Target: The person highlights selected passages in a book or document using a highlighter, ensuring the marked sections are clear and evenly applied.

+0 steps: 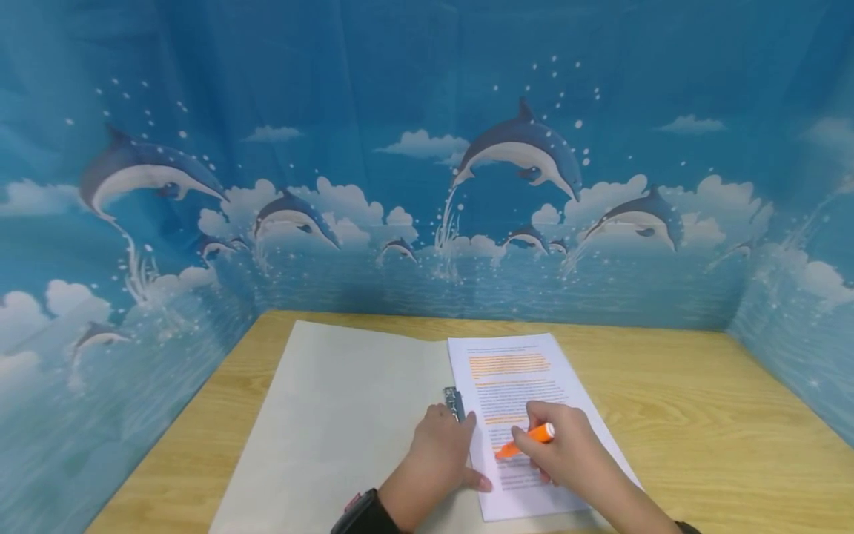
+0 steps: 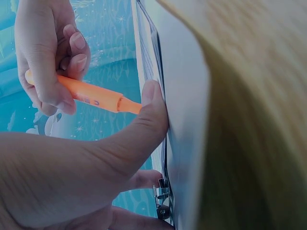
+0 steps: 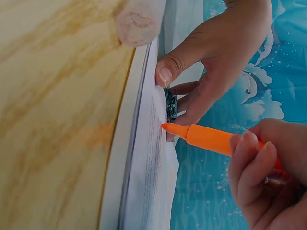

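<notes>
An orange highlighter is pinched between the thumb and fingers of my right hand. Its tip touches the printed sheets, where several passages are coloured orange. On the left edge of these sheets rests my left hand, thumb pressing the paper and fingers spread beside a metal clip. The left wrist view shows that thumb against the paper edge, close to the highlighter. The sheets lie on the right side of an open pale folder.
A wooden table bears everything, with its bare surface to the right of the folder. Behind and beside it hangs a blue backdrop printed with dolphins. A pale pink cylinder of unclear kind shows in the right wrist view.
</notes>
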A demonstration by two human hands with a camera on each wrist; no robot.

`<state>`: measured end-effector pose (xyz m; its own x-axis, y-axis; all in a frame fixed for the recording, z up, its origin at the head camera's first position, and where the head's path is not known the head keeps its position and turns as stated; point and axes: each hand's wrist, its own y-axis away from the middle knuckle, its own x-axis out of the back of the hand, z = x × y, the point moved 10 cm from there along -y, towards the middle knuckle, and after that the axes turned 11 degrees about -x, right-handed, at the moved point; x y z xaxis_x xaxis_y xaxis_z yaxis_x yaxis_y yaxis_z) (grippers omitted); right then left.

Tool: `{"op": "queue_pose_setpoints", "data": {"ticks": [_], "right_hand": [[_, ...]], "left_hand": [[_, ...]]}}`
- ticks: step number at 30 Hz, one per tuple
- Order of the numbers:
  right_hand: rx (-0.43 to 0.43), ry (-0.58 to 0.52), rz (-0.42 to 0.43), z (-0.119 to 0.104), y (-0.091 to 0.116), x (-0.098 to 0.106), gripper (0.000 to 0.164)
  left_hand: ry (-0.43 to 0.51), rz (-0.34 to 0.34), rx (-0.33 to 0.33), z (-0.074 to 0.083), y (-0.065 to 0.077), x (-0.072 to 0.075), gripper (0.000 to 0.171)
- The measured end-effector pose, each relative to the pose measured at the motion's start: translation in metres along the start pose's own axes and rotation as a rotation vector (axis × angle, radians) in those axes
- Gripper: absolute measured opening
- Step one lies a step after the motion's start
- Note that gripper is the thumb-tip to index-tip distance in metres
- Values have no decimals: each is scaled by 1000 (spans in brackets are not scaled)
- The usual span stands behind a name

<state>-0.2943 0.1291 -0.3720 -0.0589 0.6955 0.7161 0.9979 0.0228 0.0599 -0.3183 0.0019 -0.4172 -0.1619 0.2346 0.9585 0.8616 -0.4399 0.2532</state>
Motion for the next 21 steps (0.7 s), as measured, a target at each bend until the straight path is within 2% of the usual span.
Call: {"op": "queue_pose_setpoints", "data": {"ticks": [15, 21], "right_hand": [[58, 6, 52, -3, 1, 0, 30], [38, 18, 23, -2, 0, 0, 27]], "left_hand": [[3, 19, -18, 2, 1, 2, 103], [-7, 21, -17, 1, 2, 4, 104]]}}
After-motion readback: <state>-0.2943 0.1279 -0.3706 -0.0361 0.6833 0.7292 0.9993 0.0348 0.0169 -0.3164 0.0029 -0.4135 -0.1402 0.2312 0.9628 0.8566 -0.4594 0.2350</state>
